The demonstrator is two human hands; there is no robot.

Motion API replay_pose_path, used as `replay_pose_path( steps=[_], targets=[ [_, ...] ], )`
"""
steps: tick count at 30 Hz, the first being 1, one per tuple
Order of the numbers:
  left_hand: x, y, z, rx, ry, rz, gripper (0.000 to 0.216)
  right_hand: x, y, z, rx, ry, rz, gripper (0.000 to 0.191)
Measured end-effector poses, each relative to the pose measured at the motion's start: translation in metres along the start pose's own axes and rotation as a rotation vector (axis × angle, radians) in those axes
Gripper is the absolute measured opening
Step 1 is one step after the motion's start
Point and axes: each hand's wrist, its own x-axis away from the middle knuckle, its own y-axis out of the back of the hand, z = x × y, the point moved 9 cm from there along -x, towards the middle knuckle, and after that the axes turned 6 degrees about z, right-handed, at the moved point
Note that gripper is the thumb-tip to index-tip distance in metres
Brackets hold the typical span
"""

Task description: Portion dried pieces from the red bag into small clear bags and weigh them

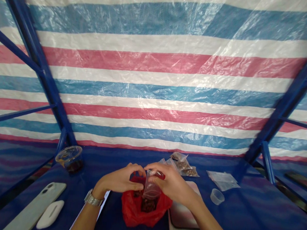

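Clutter at the left of the tabletop (pixel 240 221), namely a lidded plastic tub (pixel 69 157), a phone (pixel 36 205) and a white oval case (pixel 50 213), lies well apart from your work and needs no attention. Your left hand (pixel 120 180), with a watch (pixel 93 198) at the wrist, has its fingers curled in and pinches one side of the mouth of the small clear pouch (pixel 151 190). The pouch hangs upright between both hands, right over the open red bag (pixel 135 212), with dark dried pieces settled in its lower part. Your right hand (pixel 173 185) pinches the other side of the mouth, thumb and fingers pressed onto the plastic. The grip looks best placed on the very top strip, with the pouch vertical above the red bag so that anything spilled drops back in. Work the two sides evenly, since a lopsided tug could tip the contents. Just right of the red bag sits the scale (pixel 185 213), partly under your right forearm. Filled pouches (pixel 185 166) lie behind it, with a small cup (pixel 217 196) and a stack of empty pouches (pixel 222 180) farther right.
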Motion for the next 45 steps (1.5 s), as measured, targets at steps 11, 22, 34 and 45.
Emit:
replay_pose_path(
  steps=[11, 22, 34, 45],
  targets=[
    [-0.004, -0.023, 0.013, 0.062, 0.069, 0.142, 0.036, 0.002, 0.005, 0.001, 0.104, 0.011, 0.007, 0.039],
    [0.015, 0.004, 0.017, -0.037, 0.114, 0.045, 0.034, 0.004, -0.007, 0.019, 0.278, 0.159, -0.051, 0.025],
    [0.013, -0.005, 0.015, 0.232, 0.122, 0.099, 0.042, 0.005, -0.032, 0.026, 0.38, 0.221, 0.133, 0.037],
    [-0.001, 0.004, -0.018, 0.473, -0.105, -0.063, 0.03, 0.007, -0.007, 0.035, 0.341, 0.238, 0.015, 0.039]
  ],
)
